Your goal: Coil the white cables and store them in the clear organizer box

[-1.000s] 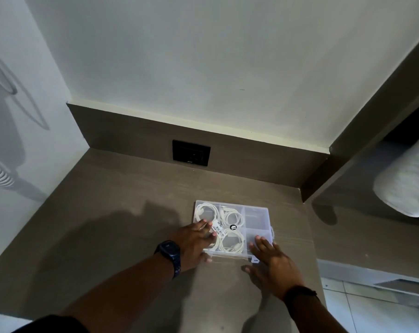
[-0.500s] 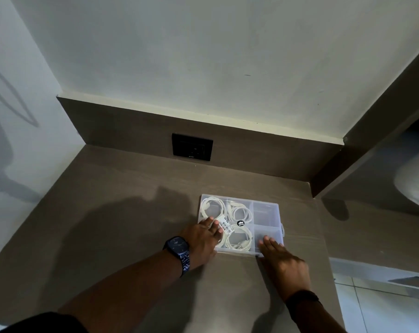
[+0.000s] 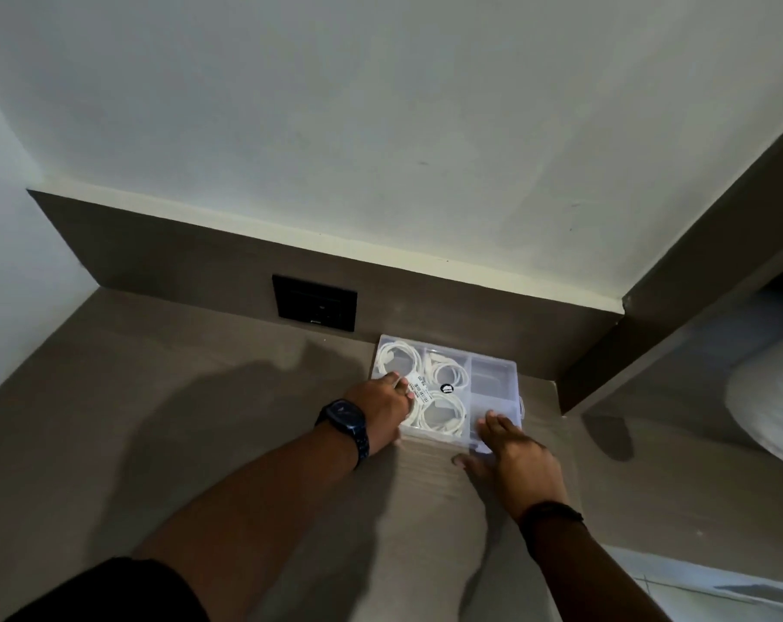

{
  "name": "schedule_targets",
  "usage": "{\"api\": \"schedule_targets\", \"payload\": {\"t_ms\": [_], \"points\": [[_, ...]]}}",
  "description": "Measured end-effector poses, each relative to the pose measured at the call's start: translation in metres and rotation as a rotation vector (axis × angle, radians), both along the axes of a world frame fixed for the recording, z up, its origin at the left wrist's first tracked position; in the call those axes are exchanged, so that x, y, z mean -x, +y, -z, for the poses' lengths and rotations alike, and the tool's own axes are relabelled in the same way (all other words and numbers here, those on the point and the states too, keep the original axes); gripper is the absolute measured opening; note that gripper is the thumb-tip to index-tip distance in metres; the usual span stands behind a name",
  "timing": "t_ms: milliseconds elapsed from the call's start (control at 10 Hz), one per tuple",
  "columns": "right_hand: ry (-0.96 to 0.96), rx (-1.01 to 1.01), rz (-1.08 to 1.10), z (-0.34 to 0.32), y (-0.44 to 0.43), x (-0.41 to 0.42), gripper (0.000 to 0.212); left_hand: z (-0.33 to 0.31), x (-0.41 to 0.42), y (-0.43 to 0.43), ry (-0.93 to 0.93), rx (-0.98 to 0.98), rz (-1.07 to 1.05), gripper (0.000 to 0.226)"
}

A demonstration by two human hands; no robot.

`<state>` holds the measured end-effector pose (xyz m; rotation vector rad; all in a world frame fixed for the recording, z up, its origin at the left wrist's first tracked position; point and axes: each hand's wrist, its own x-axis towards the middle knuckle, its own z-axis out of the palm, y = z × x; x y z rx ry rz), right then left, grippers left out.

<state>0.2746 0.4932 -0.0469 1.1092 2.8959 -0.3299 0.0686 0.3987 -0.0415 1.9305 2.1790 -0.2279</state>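
The box sits right of frame centre on the desk, closer to the back panel and its black socket than a second ago. Coiled cables fill its left compartments under the closed lid. The left hand lies flat on the box's lower-left corner, fingers spread, gripping nothing. The right hand presses open-palmed at the lower-right corner, as before. A watch is on the left wrist.
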Motion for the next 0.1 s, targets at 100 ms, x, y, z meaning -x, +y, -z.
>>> {"api": "schedule_targets", "payload": {"t_ms": [100], "points": [[-0.074, 0.035, -0.016, -0.0013, 0.0022, -0.0001, 0.076, -0.0012, -0.0065, -0.0036, -0.027, 0.025, 0.014, 0.07]]}}
